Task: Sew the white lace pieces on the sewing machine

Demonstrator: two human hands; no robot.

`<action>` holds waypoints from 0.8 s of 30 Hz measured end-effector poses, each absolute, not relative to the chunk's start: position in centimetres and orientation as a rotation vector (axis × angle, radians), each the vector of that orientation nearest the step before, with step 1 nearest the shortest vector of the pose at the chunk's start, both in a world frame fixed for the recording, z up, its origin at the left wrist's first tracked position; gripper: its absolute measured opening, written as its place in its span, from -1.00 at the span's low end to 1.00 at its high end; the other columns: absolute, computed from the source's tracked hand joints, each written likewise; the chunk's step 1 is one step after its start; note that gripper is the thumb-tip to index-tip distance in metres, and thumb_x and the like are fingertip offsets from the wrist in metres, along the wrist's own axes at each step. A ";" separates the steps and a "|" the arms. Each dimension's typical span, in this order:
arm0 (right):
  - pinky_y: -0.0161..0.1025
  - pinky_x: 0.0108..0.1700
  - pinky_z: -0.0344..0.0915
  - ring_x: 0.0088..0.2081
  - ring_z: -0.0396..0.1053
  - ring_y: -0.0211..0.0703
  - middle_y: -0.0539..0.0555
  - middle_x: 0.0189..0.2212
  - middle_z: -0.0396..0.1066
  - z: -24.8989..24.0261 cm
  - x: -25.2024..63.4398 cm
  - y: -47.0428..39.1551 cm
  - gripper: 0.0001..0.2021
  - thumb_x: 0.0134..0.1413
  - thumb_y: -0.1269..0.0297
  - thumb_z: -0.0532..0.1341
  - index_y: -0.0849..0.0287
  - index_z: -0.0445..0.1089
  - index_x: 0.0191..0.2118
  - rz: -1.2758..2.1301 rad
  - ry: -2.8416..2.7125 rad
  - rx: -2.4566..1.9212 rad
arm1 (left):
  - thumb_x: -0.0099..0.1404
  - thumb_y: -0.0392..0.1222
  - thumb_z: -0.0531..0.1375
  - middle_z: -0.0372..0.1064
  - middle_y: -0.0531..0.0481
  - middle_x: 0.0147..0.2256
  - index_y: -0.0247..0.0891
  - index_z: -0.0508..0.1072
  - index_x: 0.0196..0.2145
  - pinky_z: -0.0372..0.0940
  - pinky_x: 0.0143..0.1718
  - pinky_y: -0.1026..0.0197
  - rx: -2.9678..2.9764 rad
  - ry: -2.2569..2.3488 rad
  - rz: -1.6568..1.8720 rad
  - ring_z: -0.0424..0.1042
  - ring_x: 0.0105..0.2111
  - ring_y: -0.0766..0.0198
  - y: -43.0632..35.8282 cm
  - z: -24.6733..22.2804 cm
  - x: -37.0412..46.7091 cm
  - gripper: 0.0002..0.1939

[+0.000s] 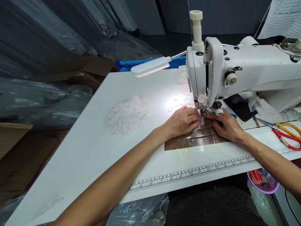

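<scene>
A white sewing machine (254,69) stands at the right, with its presser foot and needle (201,113) lowered between my two hands. My left hand (184,121) is closed, its fingertips pinching white lace fabric (202,122) just left of the needle. Close by on the other side, my right hand (225,127) has its fingers bent, with the index fingertip beside the presser foot. What its fingertips hold is too small to make out. Beneath both hands lies a shiny brown sheet (197,141). More white lace (181,102) lies behind my left hand, under the lamp's light.
A gathered white lace piece (129,114) rests on the white table (94,163). Above it reaches a lamp (150,66). Right of the machine's needle are a black phone (241,106) and scissors (282,130). A ruler strip (190,173) follows the front edge. A purple basket (265,186) sits below.
</scene>
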State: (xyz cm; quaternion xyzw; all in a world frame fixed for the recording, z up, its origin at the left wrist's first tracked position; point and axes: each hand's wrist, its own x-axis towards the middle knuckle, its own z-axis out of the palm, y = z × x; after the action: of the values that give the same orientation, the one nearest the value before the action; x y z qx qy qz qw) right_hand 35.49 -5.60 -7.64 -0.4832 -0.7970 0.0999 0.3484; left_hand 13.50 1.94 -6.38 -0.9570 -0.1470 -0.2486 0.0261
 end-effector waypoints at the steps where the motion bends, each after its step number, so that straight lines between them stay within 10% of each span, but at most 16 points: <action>1: -0.04 -0.06 0.42 -0.11 0.41 -0.04 0.15 -0.17 0.45 -7.6 35.5 -5.6 -0.72 0.20 0.40 0.08 0.15 0.51 -0.10 0.277 -2.085 -1.256 | 0.46 -0.21 0.01 0.52 0.00 -0.35 -0.24 0.52 -0.32 0.38 -0.34 0.21 -2.956 -0.469 -0.751 0.51 -0.35 0.30 1.9 -6.4 13.5 -0.69; 24: -0.12 -0.14 0.37 -0.20 0.38 -0.07 0.17 -0.22 0.39 -7.4 35.1 -5.4 -0.64 0.26 0.41 0.01 0.17 0.45 0.05 0.441 -2.224 -1.303 | 0.45 -0.24 0.04 0.57 -0.07 -0.25 -0.23 0.56 -0.29 0.43 -0.27 0.13 -3.004 -0.482 -0.719 0.53 -0.33 0.27 0.9 -6.5 13.0 -0.71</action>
State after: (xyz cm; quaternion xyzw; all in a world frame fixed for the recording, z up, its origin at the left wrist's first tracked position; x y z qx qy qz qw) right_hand 35.12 -5.36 -7.36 -0.4811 -0.8212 0.1628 0.2602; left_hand 12.99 0.86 -6.51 -0.9609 -0.1541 -0.2301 0.0077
